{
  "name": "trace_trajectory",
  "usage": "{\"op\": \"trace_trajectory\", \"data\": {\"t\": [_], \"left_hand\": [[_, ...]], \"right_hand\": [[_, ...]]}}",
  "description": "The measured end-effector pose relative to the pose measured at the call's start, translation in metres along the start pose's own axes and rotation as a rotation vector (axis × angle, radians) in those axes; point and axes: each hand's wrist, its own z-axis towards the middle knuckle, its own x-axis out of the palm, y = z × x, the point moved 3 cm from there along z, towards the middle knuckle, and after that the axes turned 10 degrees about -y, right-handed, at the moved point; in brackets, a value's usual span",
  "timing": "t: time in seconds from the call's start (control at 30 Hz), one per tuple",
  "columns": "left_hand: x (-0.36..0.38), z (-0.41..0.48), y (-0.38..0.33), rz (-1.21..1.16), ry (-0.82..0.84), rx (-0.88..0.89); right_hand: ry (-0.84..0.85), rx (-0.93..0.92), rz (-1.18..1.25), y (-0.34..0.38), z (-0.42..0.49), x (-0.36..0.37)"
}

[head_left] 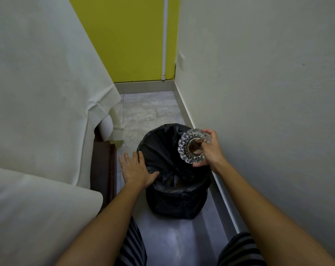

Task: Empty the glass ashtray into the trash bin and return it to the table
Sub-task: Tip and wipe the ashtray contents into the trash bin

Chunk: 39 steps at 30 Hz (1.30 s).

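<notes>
A cut-glass ashtray [189, 148] is tipped on its side over the right part of the trash bin [174, 198], its hollow turned toward me. Brown residue clings to the inside of its bowl. My right hand [210, 150] grips it by the right rim, thumb underneath. The bin stands on the floor, lined with a black plastic bag. My left hand [136, 169] rests flat on the bin's left rim, fingers spread and thumb pressing the bag. What lies inside the bin is too dark to make out.
A white-sheeted bed [38, 93] on a dark wooden frame [103, 169] runs along the left. A pale wall [268, 93] with a skirting board closes the right side. Grey floor [143, 112] runs to a yellow-green wall [128, 39]. My striped shorts [239, 250] show below.
</notes>
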Motion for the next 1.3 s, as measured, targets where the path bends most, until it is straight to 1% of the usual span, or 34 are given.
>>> {"op": "trace_trajectory", "data": {"t": [0.07,0.17,0.23,0.43,0.53,0.7,0.9,1.03,1.13,1.2,1.27,1.3], "left_hand": [[0.000,0.005,0.001,-0.064,0.034,-0.014],[0.001,0.009,-0.002,-0.352,0.101,-0.020],[-0.001,0.010,-0.005,-0.438,0.094,-0.030],[-0.001,0.010,-0.014,-0.437,0.066,-0.040],[-0.002,0.010,-0.016,-0.407,0.024,-0.027],[-0.007,0.019,-0.013,-0.318,-0.045,0.057],[-0.022,0.023,-0.015,-0.146,-0.103,0.155],[-0.027,0.018,-0.022,-0.081,-0.135,0.160],[-0.028,0.015,-0.026,-0.065,-0.144,0.147],[-0.029,0.014,-0.030,-0.067,-0.145,0.138],[-0.030,0.015,-0.032,-0.072,-0.141,0.138],[-0.031,0.015,-0.033,-0.072,-0.137,0.137]], "right_hand": [[-0.004,-0.003,-0.017,0.001,0.000,0.001],[-0.006,-0.004,-0.025,0.000,0.000,0.000],[-0.003,0.001,-0.019,-0.003,-0.001,0.000],[0.010,0.012,-0.037,-0.009,-0.003,0.000],[0.011,0.007,-0.052,-0.012,-0.004,-0.001],[-0.011,-0.054,-0.082,-0.013,-0.006,-0.007],[-0.078,-0.243,-0.246,-0.003,-0.013,-0.005],[-0.145,-0.451,-0.321,0.002,-0.013,-0.002],[-0.141,-0.500,-0.325,-0.004,-0.017,-0.002],[-0.122,-0.556,-0.375,-0.009,-0.021,-0.004],[-0.088,-0.740,-0.546,-0.009,-0.025,-0.004],[-0.061,-0.859,-0.692,-0.010,-0.028,-0.003]]}}
